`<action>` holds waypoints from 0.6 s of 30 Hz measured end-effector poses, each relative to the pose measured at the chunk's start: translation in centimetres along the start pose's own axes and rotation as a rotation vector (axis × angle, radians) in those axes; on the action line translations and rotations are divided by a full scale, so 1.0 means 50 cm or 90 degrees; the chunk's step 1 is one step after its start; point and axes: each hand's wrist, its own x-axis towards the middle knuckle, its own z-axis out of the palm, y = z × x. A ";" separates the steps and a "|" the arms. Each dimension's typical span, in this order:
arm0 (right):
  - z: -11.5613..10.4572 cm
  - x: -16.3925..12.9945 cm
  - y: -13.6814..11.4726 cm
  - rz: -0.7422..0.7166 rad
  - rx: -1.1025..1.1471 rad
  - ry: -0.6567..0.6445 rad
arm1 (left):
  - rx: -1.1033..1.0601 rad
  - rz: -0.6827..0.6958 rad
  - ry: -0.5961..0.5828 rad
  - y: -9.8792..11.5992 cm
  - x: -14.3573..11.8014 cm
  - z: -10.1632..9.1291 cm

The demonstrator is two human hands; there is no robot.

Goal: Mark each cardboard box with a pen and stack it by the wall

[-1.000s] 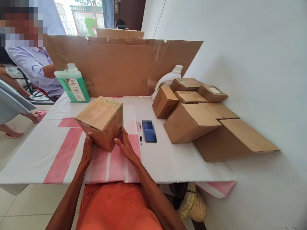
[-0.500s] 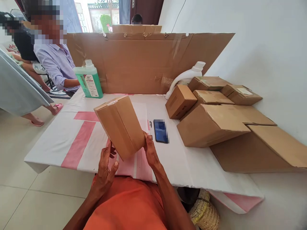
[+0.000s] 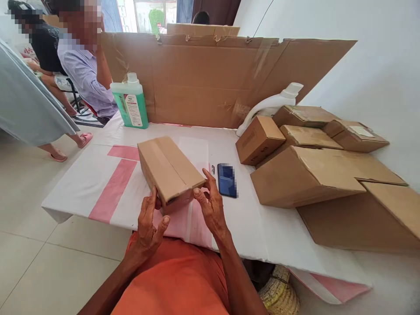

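Bright daylight, sharp, wide-angle edge distortion

Surface (image 3: pixel 98 175) (white cover with pink stripes) bearing a sealed box (image 3: pixel 169 173), pen (image 3: pixel 213 169), phone (image 3: pixel 227 180), green bottle (image 3: pixel 130 103), white jug (image 3: pixel 269 105) and stacked cartons (image 3: pixel 305 175) at right.
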 end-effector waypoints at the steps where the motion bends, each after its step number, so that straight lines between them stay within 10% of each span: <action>1: -0.001 -0.001 0.000 0.000 -0.003 -0.004 | 0.008 0.013 0.008 -0.001 0.001 0.002; 10: 0.012 -0.016 0.026 0.013 0.047 -0.033 | -0.072 0.028 0.027 -0.045 0.023 -0.011; 18: 0.031 -0.062 0.095 0.076 0.011 -0.066 | -0.169 -0.200 0.188 -0.187 0.166 -0.048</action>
